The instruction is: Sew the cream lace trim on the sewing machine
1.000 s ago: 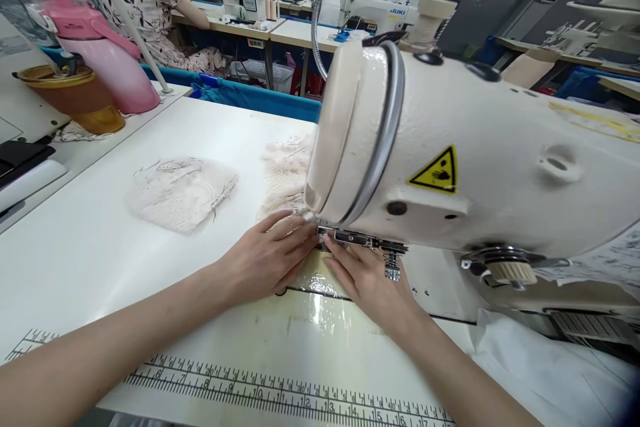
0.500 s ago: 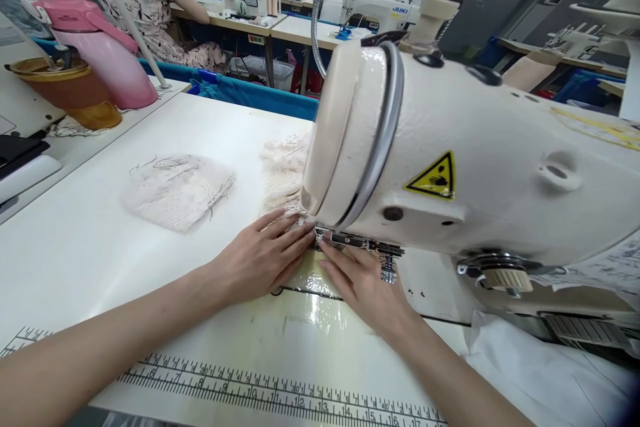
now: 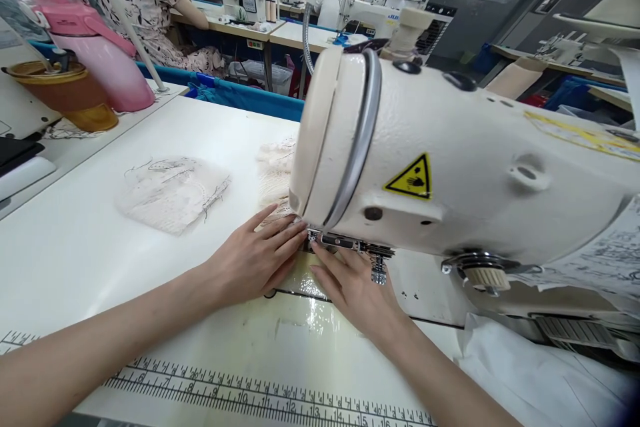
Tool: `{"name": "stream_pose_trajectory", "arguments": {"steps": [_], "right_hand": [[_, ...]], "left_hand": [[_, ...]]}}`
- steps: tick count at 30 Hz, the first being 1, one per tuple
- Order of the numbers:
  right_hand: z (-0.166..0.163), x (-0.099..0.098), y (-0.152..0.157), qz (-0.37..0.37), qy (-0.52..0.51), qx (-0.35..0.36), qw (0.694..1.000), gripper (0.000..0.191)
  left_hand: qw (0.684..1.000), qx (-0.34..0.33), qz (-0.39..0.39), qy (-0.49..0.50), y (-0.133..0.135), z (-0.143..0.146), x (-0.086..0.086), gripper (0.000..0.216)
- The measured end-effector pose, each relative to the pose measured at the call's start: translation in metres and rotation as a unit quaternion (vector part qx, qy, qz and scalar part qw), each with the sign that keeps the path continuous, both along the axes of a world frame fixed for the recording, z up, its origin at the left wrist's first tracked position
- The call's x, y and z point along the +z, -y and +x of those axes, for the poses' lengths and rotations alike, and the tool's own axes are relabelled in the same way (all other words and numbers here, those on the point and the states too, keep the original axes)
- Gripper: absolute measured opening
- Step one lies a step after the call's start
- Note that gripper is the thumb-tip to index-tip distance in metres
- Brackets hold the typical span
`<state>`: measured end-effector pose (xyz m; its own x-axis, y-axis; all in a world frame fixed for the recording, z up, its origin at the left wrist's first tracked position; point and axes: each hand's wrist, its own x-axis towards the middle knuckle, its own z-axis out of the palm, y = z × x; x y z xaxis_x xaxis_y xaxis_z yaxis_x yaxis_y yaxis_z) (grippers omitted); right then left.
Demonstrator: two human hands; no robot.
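Observation:
My left hand (image 3: pixel 255 255) lies palm down just left of the presser foot of a sewing machine (image 3: pixel 345 140), fingers stretched out. Its fingertips rest on the near edge of a cream, crinkled piece of lace-like fabric (image 3: pixel 274 177), which runs back behind the machine head. On the other side, my right hand (image 3: pixel 357 287) reaches under the machine arm with its fingers extended toward the needle area, the index fingertip near the foot. Metal attachment parts cover some of its fingers. The needle and the fabric under the foot are hidden.
A sheer fabric piece with loose threads (image 3: pixel 173 193) lies on the left of the white table. A pink bottle (image 3: pixel 95 57) and a brown cup (image 3: pixel 65 93) stand at the back left. White cloth (image 3: pixel 530 367) is bunched at the right. Beyond sits another person (image 3: pixel 135 13).
The whole view has shifted slightly, so the machine appears a little farther left. Both hands stay by the presser foot, with little visible change in their pose.

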<state>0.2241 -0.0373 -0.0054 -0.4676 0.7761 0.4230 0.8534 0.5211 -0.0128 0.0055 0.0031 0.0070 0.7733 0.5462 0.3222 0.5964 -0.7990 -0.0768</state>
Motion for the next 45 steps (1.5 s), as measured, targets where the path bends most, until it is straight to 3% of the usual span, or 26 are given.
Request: {"name": "stream_pose_trajectory", "arguments": {"steps": [13,17,22,27,31,34,39,42,45], "right_hand": [[-0.004,0.0,0.005,0.042,0.083,-0.045,0.995,0.036],[0.006,-0.01,0.003,0.066,0.095,-0.046,0.992,0.032],[0.017,-0.026,-0.003,0.04,0.018,-0.057,0.997,0.03],[0.015,-0.018,-0.009,0.001,-0.033,-0.089,0.995,0.034],[0.015,-0.007,-0.014,0.018,-0.008,-0.056,0.998,0.03],[0.016,-0.004,-0.015,0.055,-0.004,-0.068,0.996,0.031],[0.016,-0.004,-0.013,0.081,-0.016,-0.017,0.996,0.03],[0.018,-0.004,-0.013,0.081,-0.022,-0.003,0.996,0.032],[0.019,-0.004,-0.014,0.094,-0.011,0.005,0.995,0.03]], "left_hand": [[1.0,0.015,-0.027,-0.002,0.001,0.001,0.0,0.036],[1.0,0.013,-0.012,-0.002,0.001,0.0,0.0,0.034],[1.0,0.01,0.0,0.002,0.0,-0.002,0.001,0.033],[1.0,0.016,0.018,0.007,0.001,-0.002,0.004,0.033],[0.998,0.068,-0.006,0.018,-0.003,-0.004,0.009,0.033],[0.993,0.117,-0.019,0.011,-0.008,-0.007,0.013,0.029],[0.992,0.12,0.031,0.026,-0.011,-0.011,0.015,0.025],[0.988,0.142,0.064,0.01,-0.014,-0.02,0.024,0.024],[0.975,0.215,0.051,-0.013,-0.016,-0.041,0.039,0.028]]}}
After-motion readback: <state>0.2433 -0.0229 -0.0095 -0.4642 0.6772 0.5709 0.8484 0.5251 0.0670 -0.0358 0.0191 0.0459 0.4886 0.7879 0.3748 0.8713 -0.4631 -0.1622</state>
